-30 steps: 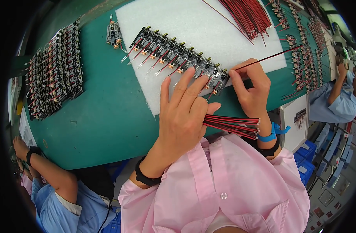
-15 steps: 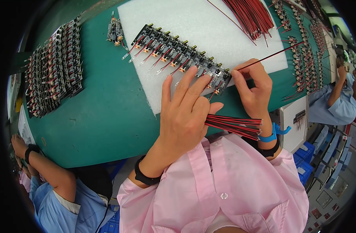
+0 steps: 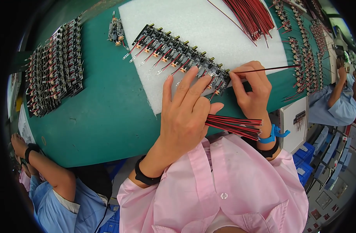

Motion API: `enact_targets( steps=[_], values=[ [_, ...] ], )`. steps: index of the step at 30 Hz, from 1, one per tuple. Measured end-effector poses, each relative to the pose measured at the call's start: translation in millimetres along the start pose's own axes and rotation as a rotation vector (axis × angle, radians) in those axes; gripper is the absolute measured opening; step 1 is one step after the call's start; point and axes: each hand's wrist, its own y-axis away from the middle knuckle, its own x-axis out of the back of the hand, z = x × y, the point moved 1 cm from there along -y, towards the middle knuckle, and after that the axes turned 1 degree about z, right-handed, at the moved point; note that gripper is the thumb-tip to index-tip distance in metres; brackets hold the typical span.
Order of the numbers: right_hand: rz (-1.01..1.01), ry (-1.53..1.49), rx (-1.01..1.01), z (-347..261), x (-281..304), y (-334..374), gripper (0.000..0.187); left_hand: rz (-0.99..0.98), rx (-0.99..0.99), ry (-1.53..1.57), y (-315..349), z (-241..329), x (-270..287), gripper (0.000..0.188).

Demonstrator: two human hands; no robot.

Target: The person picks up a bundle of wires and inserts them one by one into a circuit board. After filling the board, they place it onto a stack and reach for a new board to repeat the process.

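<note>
A black circuit board panel (image 3: 174,48) lies slantwise on a white foam sheet (image 3: 232,42); small clear-tipped parts on red leads stick out along its near side. My left hand (image 3: 185,110) rests its outstretched fingertips on the panel's right half. A bundle of red and black wires (image 3: 236,126) is tucked under that hand by the thumb, its ends pointing right. At the panel's right end my right hand (image 3: 253,87) pinches one red and black wire (image 3: 271,69) close to its tip. The wire's long end runs off to the right.
More red and black wires (image 3: 251,19) lie at the back of the foam. Stacked board panels (image 3: 55,66) stand on the left of the green mat (image 3: 104,112), a small assembly (image 3: 116,31) near the foam's corner. Strings of round parts (image 3: 298,66) lie right. A co-worker's arm (image 3: 50,167) is at lower left.
My right hand has shifted slightly, and the long end of its wire has swung downward to lie nearly level. My left hand has stayed in place on the panel.
</note>
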Motion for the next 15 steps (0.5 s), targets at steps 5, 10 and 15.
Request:
enact_targets(
  steps=[5,10,15],
  values=[
    [0.010,0.030,0.065,-1.5,-0.4,-2.7,0.011,0.017,0.007,0.075,-1.3,-2.9,1.9,0.027],
    [0.021,0.004,0.085,-1.5,1.8,-5.0,0.015,0.193,0.051,0.410,-4.2,-6.2,20.7,0.032],
    [0.015,0.084,0.171,-11.4,16.1,-1.2,0.018,0.362,0.159,0.645,-1.7,-3.5,23.6,0.040]
  ],
)
